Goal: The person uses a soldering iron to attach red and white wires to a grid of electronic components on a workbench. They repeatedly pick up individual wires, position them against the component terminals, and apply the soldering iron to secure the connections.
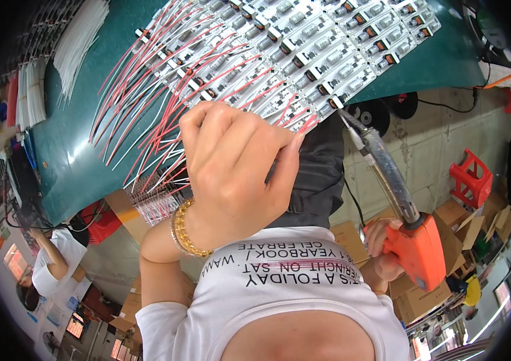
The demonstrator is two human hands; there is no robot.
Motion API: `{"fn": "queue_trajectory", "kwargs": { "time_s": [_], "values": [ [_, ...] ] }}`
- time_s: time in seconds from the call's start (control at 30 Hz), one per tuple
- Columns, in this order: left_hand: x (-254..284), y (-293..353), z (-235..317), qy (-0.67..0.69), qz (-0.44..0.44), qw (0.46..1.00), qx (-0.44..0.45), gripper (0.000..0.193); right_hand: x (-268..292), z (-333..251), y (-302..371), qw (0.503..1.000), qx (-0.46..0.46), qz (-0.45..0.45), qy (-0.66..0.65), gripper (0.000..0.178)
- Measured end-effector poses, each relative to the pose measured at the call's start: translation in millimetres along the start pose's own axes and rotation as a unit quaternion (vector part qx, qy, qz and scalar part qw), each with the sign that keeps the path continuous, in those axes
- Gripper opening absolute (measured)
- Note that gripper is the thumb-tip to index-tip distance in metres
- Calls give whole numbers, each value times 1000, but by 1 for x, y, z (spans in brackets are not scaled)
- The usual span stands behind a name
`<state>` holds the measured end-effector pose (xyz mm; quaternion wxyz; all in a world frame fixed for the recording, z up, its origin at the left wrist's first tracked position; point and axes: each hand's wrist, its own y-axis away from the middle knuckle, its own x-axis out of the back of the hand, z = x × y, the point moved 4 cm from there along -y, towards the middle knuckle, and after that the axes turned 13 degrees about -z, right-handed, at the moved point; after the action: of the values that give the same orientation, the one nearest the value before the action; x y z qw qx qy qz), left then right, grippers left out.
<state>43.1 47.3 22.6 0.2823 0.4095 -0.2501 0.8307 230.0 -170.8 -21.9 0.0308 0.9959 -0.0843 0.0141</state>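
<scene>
A panel of joined white circuit boards (327, 60), set with rows of small parts, lies on the table. Red and white wires (141, 102) run from its left part and fan out over the table edge. My left hand (231, 162) is over the panel's near edge, fingers curled, with thumb and index finger pinching a red wire (309, 124) near the near corner. My right hand (381, 243) is wrapped round the orange handle of a soldering gun (415, 246). The gun's tip points up to that corner, beside the end board; whether it touches cannot be made out.
The green table mat (81, 162) carries a bundle of white wires (78, 48) at the far left. A red stool (470, 179) and cardboard boxes (454, 216) stand on the floor at right. Another person (57, 259) sits at lower left.
</scene>
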Motion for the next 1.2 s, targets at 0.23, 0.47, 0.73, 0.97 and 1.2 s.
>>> {"fn": "queue_trajectory", "kwargs": {
  "time_s": [0.23,0.47,0.73,0.97,1.2],
  "values": [
    [70,-7,-26,-57,66,996,19,8,7,-1,-40,993,99,-7,-63,73],
    [67,-144,-141,-87,60,994,11,10,14,7,-82,986,156,9,-55,69],
    [53,-140,-138,-158,81,981,-81,14,19,2,-98,989,142,22,-31,69],
    [43,-98,-135,-55,12,992,-112,9,3,-11,-136,977,210,-35,10,59],
    [36,-87,-134,-73,38,992,-90,11,-24,-16,-161,977,201,-52,36,52]
  ]
}}
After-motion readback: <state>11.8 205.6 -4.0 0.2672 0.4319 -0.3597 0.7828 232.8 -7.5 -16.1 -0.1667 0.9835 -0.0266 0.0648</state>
